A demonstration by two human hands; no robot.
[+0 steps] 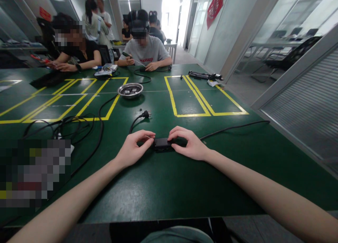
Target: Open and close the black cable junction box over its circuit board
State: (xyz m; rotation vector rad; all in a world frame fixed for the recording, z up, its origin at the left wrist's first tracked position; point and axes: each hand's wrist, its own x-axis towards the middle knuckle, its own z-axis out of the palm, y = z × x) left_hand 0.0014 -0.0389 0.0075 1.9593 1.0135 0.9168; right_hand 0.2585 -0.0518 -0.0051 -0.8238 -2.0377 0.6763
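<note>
A black power adapter (162,143) lies on the green table, straight in front of me. My left hand (136,147) pinches its left end between thumb and fingers. The right end is gripped the same way by my right hand (188,143). A black cord with a power plug (145,114) curves out beyond my left hand, its pins pointing right. From behind my right hand another thin black cable (235,128) runs off to the right. My fingers cover both ends of the adapter, so the cord joints there are hidden.
A metal bowl (130,90) with small metal parts stands farther back. Tangled black cables (71,126) lie at left beside a blurred-out area. Yellow tape (192,115) marks rectangles on the green table (126,197). A folded black tripod-like object (204,75) lies back right. Two people work across the table.
</note>
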